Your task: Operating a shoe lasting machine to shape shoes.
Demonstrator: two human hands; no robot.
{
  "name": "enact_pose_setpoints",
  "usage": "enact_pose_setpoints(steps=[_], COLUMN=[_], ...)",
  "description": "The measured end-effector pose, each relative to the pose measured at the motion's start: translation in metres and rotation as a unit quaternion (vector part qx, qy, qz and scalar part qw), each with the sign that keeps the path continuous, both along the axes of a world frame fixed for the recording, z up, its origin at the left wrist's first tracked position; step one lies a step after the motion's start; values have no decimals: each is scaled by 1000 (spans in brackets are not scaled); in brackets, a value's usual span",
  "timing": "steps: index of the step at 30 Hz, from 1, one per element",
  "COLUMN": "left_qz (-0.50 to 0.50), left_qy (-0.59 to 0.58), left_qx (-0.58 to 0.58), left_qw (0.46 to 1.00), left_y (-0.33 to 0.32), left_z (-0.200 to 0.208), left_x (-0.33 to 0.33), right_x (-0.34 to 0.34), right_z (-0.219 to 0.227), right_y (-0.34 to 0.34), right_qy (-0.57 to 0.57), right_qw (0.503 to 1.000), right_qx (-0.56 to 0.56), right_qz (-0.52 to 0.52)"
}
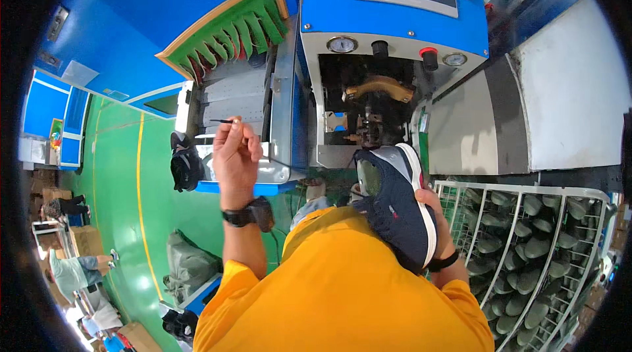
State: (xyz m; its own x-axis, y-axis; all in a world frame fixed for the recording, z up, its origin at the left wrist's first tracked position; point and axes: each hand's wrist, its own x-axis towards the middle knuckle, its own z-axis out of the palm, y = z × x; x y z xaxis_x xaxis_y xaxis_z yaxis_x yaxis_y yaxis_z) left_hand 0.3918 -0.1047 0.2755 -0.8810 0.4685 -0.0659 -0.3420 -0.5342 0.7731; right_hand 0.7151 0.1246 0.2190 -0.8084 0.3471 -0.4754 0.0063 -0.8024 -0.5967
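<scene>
My right hand [432,206] grips a dark navy sneaker [396,214] with a white sole, held tilted against my right side with its opening toward the machine. The fingers lie along the sole's edge, and part of the hand is behind the shoe. Raised in front of a conveyor [234,99], my left hand [237,145] pinches a thin dark stick-like piece [221,121] between thumb and fingertip. What kind of thing it is, I cannot make out. Another dark shoe [186,162] sits at the conveyor's left side, apart from my hand.
Ahead stands a blue machine [395,20] with a screen, gauges, knobs and a lit red lamp. Green strip curtains [230,36] hang over the conveyor. A white wire rack [526,191] with several shoe lasts is at my right. Other people [69,273] are far left.
</scene>
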Motion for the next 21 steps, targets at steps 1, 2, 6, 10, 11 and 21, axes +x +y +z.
enact_pose_setpoints(steps=[1,2,6,10,11,21], left_qz=[-61,-123,-264,-382,-410,-569], left_qy=[28,56,173,289,263,-41], left_qx=[-105,-207,-424,-452,-416,-230], left_qw=[992,969,849,752,768,789], left_y=[-10,-16,25,50,51,19], left_z=[5,11,-12,-33,-40,-59], left_x=[1,4,50,87,89,57], right_x=[5,9,19,-6,-6,1], right_z=[-8,-15,-43,4,3,22], right_y=[1,3,11,-14,-12,-14], right_qy=[-21,-41,-100,-65,-69,-104], right_qw=[1000,998,994,995,993,993], right_qx=[-16,-33,37,75,99,0], right_qz=[-13,-28,31,6,7,-48])
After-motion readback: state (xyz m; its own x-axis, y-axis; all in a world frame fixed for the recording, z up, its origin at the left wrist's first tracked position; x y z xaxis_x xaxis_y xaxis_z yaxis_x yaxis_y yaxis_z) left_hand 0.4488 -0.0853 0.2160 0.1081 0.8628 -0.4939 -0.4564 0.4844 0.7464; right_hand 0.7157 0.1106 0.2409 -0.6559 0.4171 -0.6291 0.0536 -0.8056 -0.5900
